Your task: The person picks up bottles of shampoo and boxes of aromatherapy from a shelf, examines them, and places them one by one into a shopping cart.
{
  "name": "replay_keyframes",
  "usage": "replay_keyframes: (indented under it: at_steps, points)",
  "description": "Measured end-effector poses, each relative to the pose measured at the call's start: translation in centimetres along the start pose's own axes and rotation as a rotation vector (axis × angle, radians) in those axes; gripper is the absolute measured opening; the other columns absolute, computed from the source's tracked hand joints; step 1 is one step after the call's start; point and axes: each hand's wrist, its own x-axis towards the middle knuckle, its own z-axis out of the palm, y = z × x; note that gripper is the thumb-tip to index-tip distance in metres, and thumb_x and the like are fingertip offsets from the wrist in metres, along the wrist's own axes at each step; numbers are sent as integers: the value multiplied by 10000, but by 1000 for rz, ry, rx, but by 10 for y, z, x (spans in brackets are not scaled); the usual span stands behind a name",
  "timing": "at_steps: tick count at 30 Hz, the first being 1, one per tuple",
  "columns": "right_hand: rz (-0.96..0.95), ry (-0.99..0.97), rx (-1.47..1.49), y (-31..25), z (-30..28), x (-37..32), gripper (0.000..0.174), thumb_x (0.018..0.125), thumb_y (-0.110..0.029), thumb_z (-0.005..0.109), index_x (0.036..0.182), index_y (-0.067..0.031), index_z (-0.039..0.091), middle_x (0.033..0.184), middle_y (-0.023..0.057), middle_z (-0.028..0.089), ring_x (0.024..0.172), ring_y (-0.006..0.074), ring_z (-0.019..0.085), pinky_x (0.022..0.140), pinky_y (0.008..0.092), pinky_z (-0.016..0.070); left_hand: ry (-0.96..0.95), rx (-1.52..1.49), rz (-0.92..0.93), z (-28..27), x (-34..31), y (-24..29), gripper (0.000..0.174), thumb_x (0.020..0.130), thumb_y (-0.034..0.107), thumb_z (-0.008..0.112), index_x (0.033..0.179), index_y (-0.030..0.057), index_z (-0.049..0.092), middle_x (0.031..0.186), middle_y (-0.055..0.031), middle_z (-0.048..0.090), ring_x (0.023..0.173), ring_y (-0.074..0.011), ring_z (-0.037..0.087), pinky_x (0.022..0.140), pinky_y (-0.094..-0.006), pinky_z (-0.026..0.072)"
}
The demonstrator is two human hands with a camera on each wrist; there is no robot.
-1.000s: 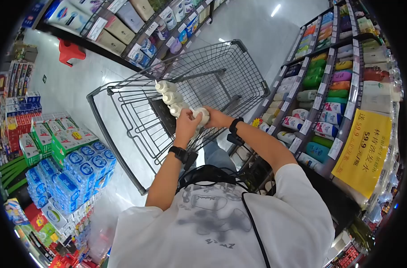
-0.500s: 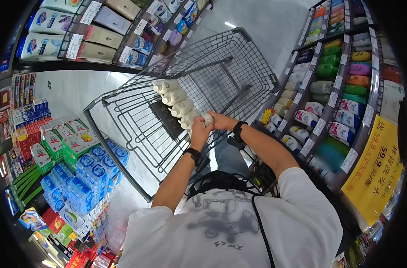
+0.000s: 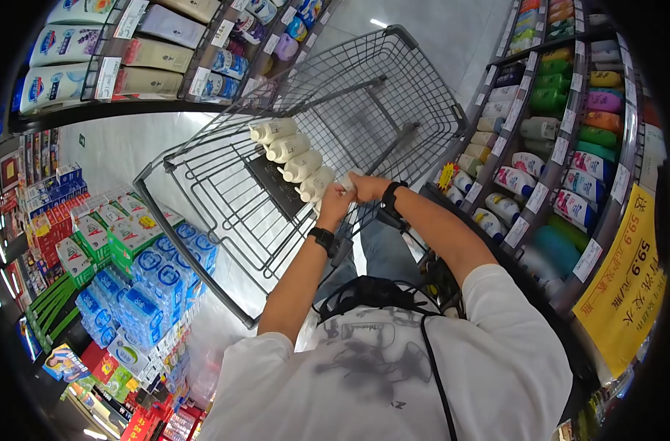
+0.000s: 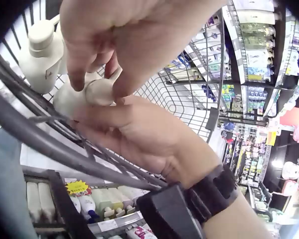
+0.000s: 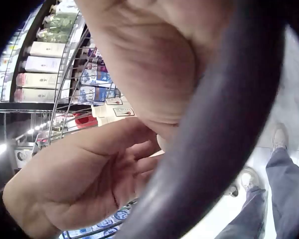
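Both hands meet at one cream pump bottle [image 4: 72, 102] at the near end of the shopping cart [image 3: 458, 117]. My left hand [image 3: 335, 204] has its fingers around the bottle's top, its thumb and fingertips at the round cap [image 4: 100, 92]. From the other side my right hand [image 3: 369, 188] grips the bottle's body, which its fingers partly cover. Beside them, a row of several matching cream pump bottles [image 3: 303, 167] lies in the cart. In the right wrist view the two hands hide nearly all of the held bottle.
Shelves of bottles [image 3: 544, 128] run along the right, with a yellow price sign [image 3: 618, 287]. Another shelf [image 3: 158, 55] stands at the far left. Blue-wrapped packs [image 3: 147, 287] and green-white boxes [image 3: 133, 224] are stacked left of the cart handle [image 3: 195, 257].
The head view has turned, so the cart sits higher in it. Both hands stay together at the bottle and have shifted right of the row, leaving more of the row's nearest bottle visible.
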Motion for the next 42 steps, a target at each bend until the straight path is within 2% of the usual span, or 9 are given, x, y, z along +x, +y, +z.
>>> replay_keyframes:
  at_steps: [12, 20, 22, 24, 26, 28, 33, 36, 42]
  points:
    - [-53, 0, -74, 8, 21, 22, 922, 782, -396, 736, 1418, 152, 356, 1206, 317, 651, 1129, 403, 652, 954, 417, 510, 95, -133, -138, -5, -18, 6, 121, 928, 137, 665, 968, 28, 633, 787, -11, 592, 693, -99, 571, 597, -250, 441]
    - [-143, 33, 51, -18, 16, 5, 656, 798, -312, 745, 1303, 53, 539, 1167, 260, 687, 1088, 377, 668, 941, 405, 515, 31, -352, -300, -20, -28, 8, 134, 939, 97, 586, 1004, -14, 621, 898, -40, 591, 824, -138, 607, 681, -283, 514]
    - [-190, 95, 37, -17, 22, 9, 598, 818, -278, 726, 1295, 29, 535, 1153, 251, 692, 1080, 374, 670, 929, 407, 515, -48, 70, -19, -33, -29, 3, 128, 931, 86, 569, 994, -14, 621, 912, -50, 587, 844, -145, 606, 708, -293, 519]
    - [-249, 151, -10, -7, 32, 20, 532, 854, -232, 694, 1295, 3, 510, 1127, 243, 697, 1067, 375, 673, 902, 416, 516, -70, -253, -234, -40, -26, 8, 133, 925, 81, 568, 999, -14, 623, 937, -60, 587, 838, -163, 601, 739, -306, 519]
    - [-199, 123, 43, -31, 20, -3, 552, 841, -248, 706, 1284, 28, 525, 1140, 254, 692, 1080, 375, 668, 903, 421, 517, -112, -61, -36, -42, -31, 7, 133, 934, 93, 562, 1008, 0, 623, 954, -57, 586, 841, -167, 596, 732, -302, 513]
    - [-133, 115, 42, -43, 16, -10, 567, 825, -258, 714, 1265, 56, 544, 1155, 263, 687, 1090, 375, 665, 907, 422, 517, -71, -464, -278, -37, -38, 28, 147, 950, 122, 556, 1031, 19, 623, 1004, -59, 585, 866, -172, 591, 734, -302, 510]
    - [50, 51, 36, -35, 25, 0, 536, 806, -354, 690, 1151, 55, 702, 1197, 261, 688, 1114, 368, 660, 924, 399, 507, 12, -452, -260, -19, -40, 23, 178, 950, 156, 518, 861, 50, 629, 719, -12, 565, 551, -112, 477, 494, -267, 350]
    - [53, 57, 272, -51, 19, -23, 439, 798, -272, 659, 1028, 102, 666, 859, 149, 678, 734, 251, 612, 643, 369, 479, 45, -466, -245, -17, -41, 28, 205, 960, 165, 512, 838, 48, 628, 702, -16, 566, 546, -115, 486, 483, -272, 345]
    - [47, 100, 287, -63, 16, -34, 394, 794, -271, 616, 919, 96, 691, 756, 107, 630, 631, 211, 542, 537, 365, 405, 70, -530, -322, -16, -42, 34, 229, 971, 174, 502, 832, 41, 628, 695, -22, 571, 524, -125, 482, 466, -280, 342]
